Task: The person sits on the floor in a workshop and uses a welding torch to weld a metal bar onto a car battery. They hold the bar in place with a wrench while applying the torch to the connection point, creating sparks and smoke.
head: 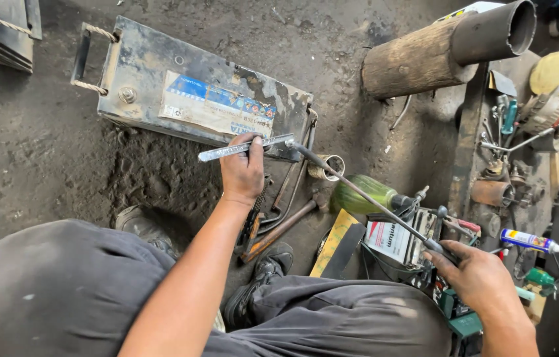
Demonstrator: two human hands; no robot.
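Observation:
My left hand (243, 170) grips a flat shiny metal wrench (226, 151) held crosswise above the dirt floor. My right hand (481, 277) holds the near end of a long thin dark metal rod (365, 197). The rod slants up and left, and its far tip meets the right end of the wrench near the corner of a large dirty grey battery (193, 86). That battery lies on the ground and has a rope handle and a blue and white label.
A hammer (282, 228) and bent rods lie by my black shoes (259, 277). A green bottle (362, 195), a small box (395, 241) and a white tube (524, 239) sit to the right. A rusty pipe (451, 46) lies above a cluttered tool shelf (530, 152).

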